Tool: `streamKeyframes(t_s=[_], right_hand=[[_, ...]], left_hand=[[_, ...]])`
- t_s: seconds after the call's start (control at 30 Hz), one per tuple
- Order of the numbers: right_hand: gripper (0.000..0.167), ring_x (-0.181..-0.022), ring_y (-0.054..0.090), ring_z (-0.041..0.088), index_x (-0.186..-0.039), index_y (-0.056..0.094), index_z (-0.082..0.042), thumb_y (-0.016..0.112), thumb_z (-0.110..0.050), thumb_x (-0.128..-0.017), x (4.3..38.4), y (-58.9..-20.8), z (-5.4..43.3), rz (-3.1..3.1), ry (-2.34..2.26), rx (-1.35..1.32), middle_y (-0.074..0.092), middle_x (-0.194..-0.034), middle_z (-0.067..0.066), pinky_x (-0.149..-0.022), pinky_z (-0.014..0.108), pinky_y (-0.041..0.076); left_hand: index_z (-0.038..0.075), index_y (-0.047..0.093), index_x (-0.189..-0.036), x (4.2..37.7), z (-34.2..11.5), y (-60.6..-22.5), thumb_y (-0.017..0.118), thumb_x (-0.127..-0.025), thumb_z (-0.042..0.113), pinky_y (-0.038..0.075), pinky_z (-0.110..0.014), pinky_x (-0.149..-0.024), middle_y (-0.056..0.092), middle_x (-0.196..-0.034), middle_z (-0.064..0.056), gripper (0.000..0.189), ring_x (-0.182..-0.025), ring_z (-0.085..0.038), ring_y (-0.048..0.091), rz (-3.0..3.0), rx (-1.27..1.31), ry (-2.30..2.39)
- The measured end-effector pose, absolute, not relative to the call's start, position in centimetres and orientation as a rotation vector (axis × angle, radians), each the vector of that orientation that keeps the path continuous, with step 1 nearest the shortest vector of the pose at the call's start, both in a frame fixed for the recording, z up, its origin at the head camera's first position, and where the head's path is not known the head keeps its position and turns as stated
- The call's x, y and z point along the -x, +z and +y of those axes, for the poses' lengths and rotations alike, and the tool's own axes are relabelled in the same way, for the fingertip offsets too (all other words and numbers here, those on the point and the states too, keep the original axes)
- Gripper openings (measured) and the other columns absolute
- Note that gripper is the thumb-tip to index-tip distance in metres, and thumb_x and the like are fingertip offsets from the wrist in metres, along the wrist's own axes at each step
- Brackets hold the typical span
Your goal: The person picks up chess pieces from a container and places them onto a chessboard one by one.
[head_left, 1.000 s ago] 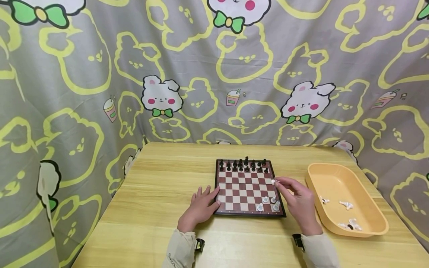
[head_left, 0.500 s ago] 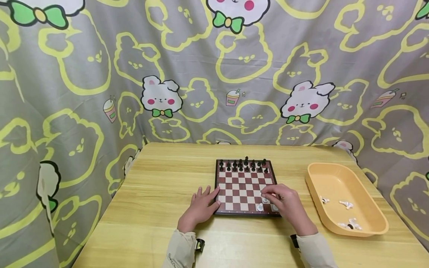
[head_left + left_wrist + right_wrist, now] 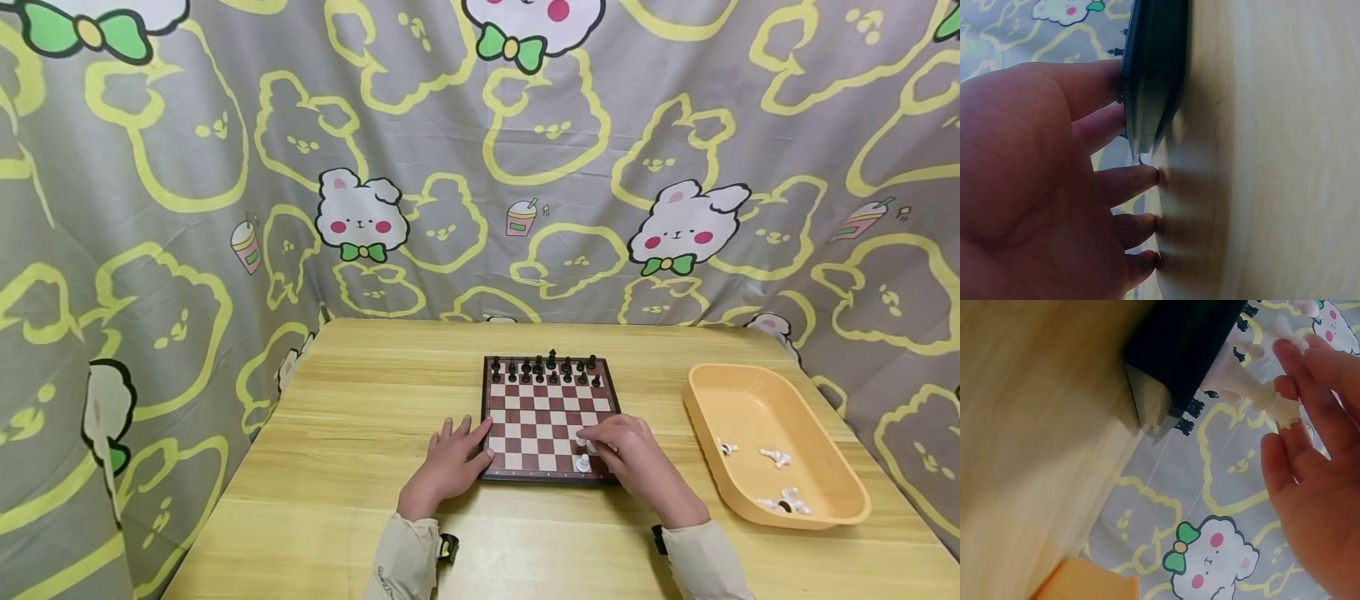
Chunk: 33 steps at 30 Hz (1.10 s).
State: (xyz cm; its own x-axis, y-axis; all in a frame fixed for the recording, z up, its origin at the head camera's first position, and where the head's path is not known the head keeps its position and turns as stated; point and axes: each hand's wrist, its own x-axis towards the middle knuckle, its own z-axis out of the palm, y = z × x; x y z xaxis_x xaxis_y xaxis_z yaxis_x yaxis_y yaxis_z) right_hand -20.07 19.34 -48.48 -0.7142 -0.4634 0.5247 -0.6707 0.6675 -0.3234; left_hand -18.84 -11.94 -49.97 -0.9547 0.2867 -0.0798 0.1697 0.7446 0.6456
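The chessboard (image 3: 528, 431) lies on the table, with black chess pieces (image 3: 552, 377) in two rows along its far side. My right hand (image 3: 637, 462) is over the board's near right part and pinches a white pawn (image 3: 581, 439) between thumb and fingers. Just nearer stands a white chess piece (image 3: 582, 463). In the right wrist view a larger white piece with a crown-like top (image 3: 1250, 384) stands by the fingers; in the head view my hand hides it. My left hand (image 3: 447, 467) rests at the board's left edge, fingers spread, some fingertips on the table in the left wrist view.
To the right of the board stands an orange tray (image 3: 750, 404) with several white chess pieces (image 3: 783, 502) lying in it. A wooden table (image 3: 360, 400) carries everything. Behind it hangs a grey patterned curtain (image 3: 450, 150).
My right hand has moved left and nearer with the white pawn, from the board's right edge to over the near right squares. My left hand has stayed in place.
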Motion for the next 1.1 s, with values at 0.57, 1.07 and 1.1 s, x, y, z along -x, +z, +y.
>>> streamKeyframes(t_s=[0.57, 1.07, 1.1], right_hand=[[0.029, -0.101, 0.056, 0.023, -0.106, 0.082, -0.009, 0.072, 0.011, -0.087, 19.69, -48.54, 18.98, -2.691, 0.738, -0.816, 0.069, -0.096, -0.005, -0.091, 0.052, 0.045], [0.026, -0.102, 0.056, 0.024, -0.107, 0.082, -0.01, 0.073, 0.007, -0.089, 19.67, -48.82, 18.6, -2.715, 0.756, -0.753, 0.067, -0.099, -0.001, -0.091, 0.051, 0.047], [0.026, -0.102, 0.056, 0.025, -0.108, 0.082, -0.01, 0.074, 0.006, -0.089, 19.65, -48.83, 18.58, -2.717, 0.755, -0.75, 0.067, -0.099, 0.0, -0.091, 0.051, 0.047]], left_hand=[[0.013, 0.044, -0.158, 18.7, -11.95, -49.83, 0.052, -0.108, 0.033, 0.007, -0.071, -0.12, 0.03, -0.163, -0.031, 0.055, -0.152, -0.058, 0.01, 2.763, -0.366, 1.005], [0.013, 0.045, -0.158, 18.73, -12.03, -49.9, 0.053, -0.108, 0.033, 0.008, -0.072, -0.12, 0.031, -0.162, -0.03, 0.055, -0.152, -0.058, 0.01, 2.762, -0.365, 1.007], [0.013, 0.045, -0.158, 18.73, -12.04, -49.91, 0.053, -0.108, 0.033, 0.008, -0.071, -0.12, 0.031, -0.162, -0.03, 0.055, -0.152, -0.058, 0.01, 2.762, -0.364, 1.009]])
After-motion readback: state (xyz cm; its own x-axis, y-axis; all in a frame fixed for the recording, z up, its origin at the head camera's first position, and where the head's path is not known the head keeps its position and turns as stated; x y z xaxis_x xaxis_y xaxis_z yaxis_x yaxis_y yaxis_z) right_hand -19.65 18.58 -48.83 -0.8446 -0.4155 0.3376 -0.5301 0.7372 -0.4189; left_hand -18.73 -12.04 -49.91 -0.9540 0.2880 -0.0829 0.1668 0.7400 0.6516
